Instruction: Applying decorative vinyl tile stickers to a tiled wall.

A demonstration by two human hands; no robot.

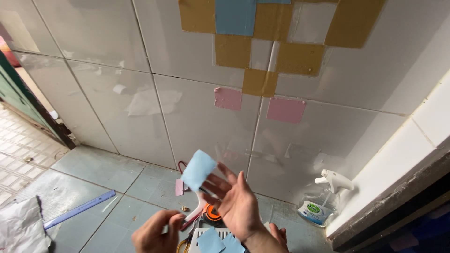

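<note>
My right hand [241, 208] is raised in front of the tiled wall, palm showing and fingers spread. It holds a light blue paper square [198, 169] at its fingertips. Lower left, my left hand [156, 233] is curled shut, pinching the end of a thin white strip [193, 214] that runs up toward the right hand. On the wall above are stuck paper squares: mustard ones [300, 58], a blue one [236, 16] and two pink ones [228, 98] [286, 110].
On the grey floor lie a blue ruler [79, 209], crumpled white wrapping [21, 227], a small pink piece [179, 187], an orange tape measure [212, 213], scissors [185, 242] and a white basket [212, 231] holding blue squares [216, 242]. A spray bottle [323, 206] stands by the right ledge.
</note>
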